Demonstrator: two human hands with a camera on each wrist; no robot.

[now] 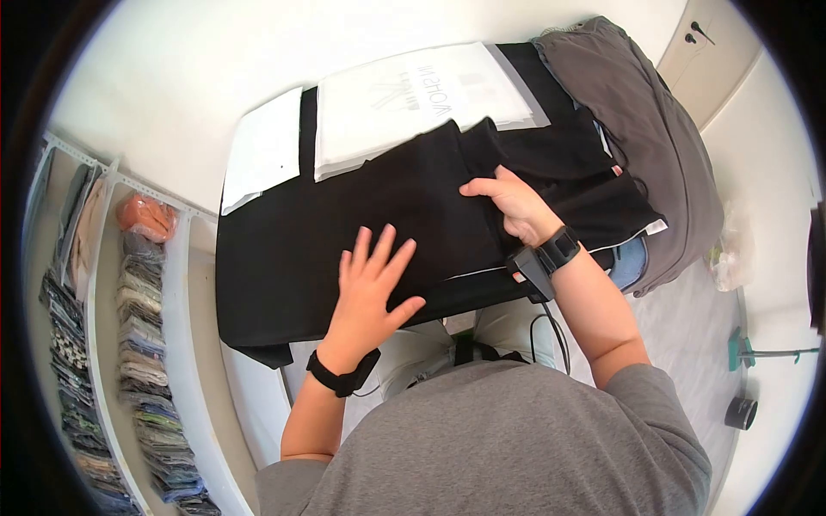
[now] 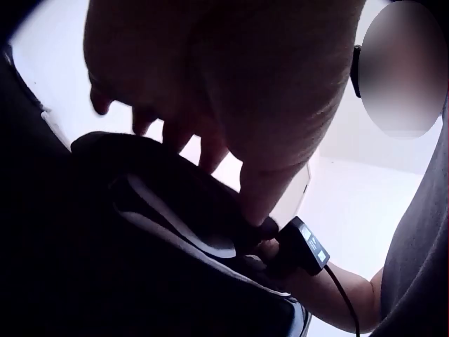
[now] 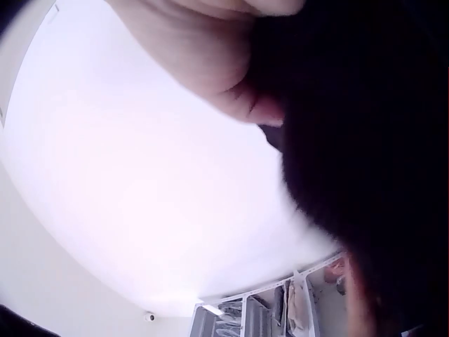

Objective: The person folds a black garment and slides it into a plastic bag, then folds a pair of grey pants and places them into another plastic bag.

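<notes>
A folded black garment point(image 1: 422, 189) lies over the black-covered table point(image 1: 267, 284) in front of me. My right hand point(image 1: 523, 206) grips its right part; the thumb lies on top and the other fingers are hidden under the cloth. In the right wrist view, dark fabric point(image 3: 365, 140) fills the space beside that hand point(image 3: 203, 56). My left hand point(image 1: 370, 288) is spread flat over the near part of the garment, palm down and holding nothing. From the left wrist, its straight fingers point(image 2: 214, 151) show close above raised dark folds with a pale edge.
White printed plastic bags point(image 1: 370, 103) lie at the table's back, with a white sheet point(image 1: 262, 159) to their left. More black garments with white labels point(image 1: 656, 227) lie at right, beside a heaped grey-brown cloth point(image 1: 637, 120). Shelves point(image 1: 103, 284) of bagged clothes stand at left.
</notes>
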